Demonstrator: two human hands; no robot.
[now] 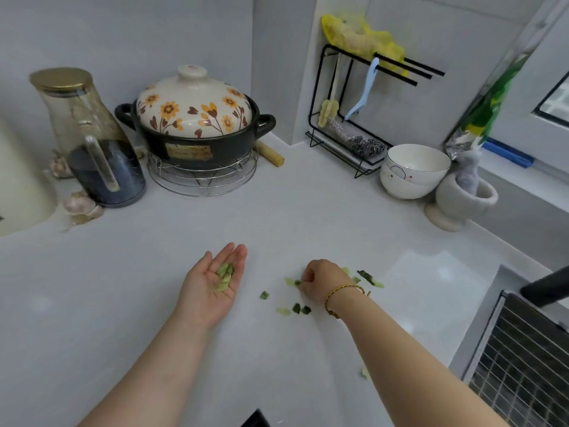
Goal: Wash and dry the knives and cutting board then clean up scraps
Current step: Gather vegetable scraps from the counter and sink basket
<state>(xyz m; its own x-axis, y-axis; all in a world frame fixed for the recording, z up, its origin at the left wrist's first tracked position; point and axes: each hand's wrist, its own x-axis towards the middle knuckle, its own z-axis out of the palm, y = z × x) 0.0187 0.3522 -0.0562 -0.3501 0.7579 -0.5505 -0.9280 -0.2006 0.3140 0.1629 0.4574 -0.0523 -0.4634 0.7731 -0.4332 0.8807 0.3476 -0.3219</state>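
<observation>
1. Green cucumber scraps (pixel 295 309) lie scattered on the white countertop (pixel 277 211)
2. Left hand (pixel 215 283) lies palm up, flat open, cradling a pile of peelings (pixel 224 274)
3. Right hand (pixel 323 280) pinches a scrap, its fingertips hidden; knives and board are out of view

Left hand (pixel 215 283) palm up, flat above the white surface (pixel 277 211), cupping a small heap of green scraps (pixel 224 276). Right hand (pixel 321 280) palm down, fingertips pinched on a scrap (pixel 297 282) lying on the surface. Loose scraps (pixel 297 309) scattered between and around both hands. Flowered pot (pixel 197 124) on wire stand (pixel 203 177) at rear; stacked bowls (pixel 412 171) right.
</observation>
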